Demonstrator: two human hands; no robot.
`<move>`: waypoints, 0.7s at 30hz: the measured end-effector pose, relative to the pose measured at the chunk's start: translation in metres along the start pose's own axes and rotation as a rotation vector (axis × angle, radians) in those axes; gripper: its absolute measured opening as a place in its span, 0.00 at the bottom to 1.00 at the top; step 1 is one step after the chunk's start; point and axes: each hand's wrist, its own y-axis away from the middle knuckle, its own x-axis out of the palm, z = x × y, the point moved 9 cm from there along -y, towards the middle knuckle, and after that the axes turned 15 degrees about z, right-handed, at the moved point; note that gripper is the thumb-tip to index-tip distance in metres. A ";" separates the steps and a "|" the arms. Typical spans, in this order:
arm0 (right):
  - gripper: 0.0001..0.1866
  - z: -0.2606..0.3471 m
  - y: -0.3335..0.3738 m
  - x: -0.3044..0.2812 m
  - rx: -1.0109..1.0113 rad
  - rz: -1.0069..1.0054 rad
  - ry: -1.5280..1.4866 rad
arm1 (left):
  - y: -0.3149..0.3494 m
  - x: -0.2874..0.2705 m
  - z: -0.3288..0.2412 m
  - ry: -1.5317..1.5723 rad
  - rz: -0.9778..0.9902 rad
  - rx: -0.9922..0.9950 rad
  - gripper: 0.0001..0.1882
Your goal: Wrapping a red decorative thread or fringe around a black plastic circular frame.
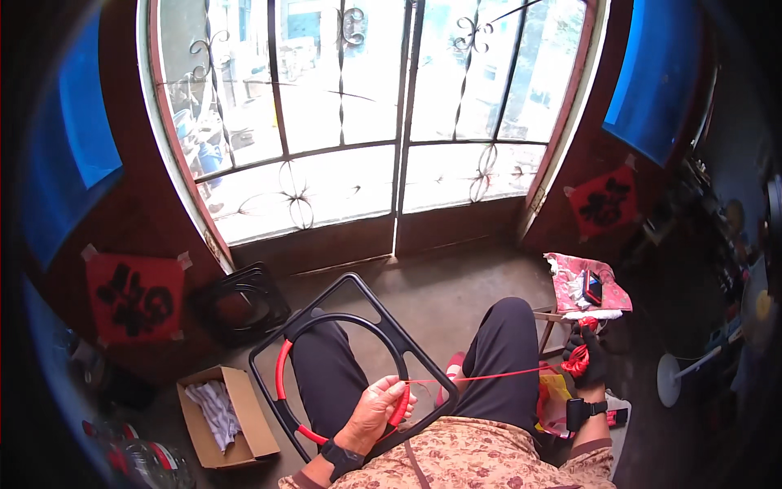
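A black square frame with rounded corners (pixel 352 282) rests tilted across my lap, with a round ring inside it. Red wrapping (pixel 283 367) covers parts of the ring. My left hand (pixel 379 414), bare with a dark wristband, is closed on the ring's near right side, pinching red cord against it. From there the red cord (pixel 501 376) runs taut to the right over my leg. My right hand (pixel 588 363), in a black glove, is closed around a bundle of this cord (pixel 576 359), held out beside my right knee.
A cardboard box (pixel 254 420) with white cloth (pixel 214 414) stands at left, near plastic bottles (pixel 159 466). A black tray-like piece (pixel 236 303) lies by the door. At right are a stool with pink cloth (pixel 568 279) and a white fan (pixel 669 381). Ahead is a barred gate (pixel 401 147).
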 end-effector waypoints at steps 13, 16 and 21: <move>0.19 -0.110 -0.080 0.161 -0.031 0.347 1.415 | 0.009 -0.005 -0.005 -0.033 -0.023 0.007 0.09; 0.19 -0.180 -0.104 0.170 0.160 0.280 0.927 | 0.002 0.007 0.008 0.026 0.082 -0.091 0.09; 0.20 -0.263 -0.070 0.210 0.601 0.777 0.011 | -0.005 0.013 0.029 -0.005 0.068 -0.255 0.13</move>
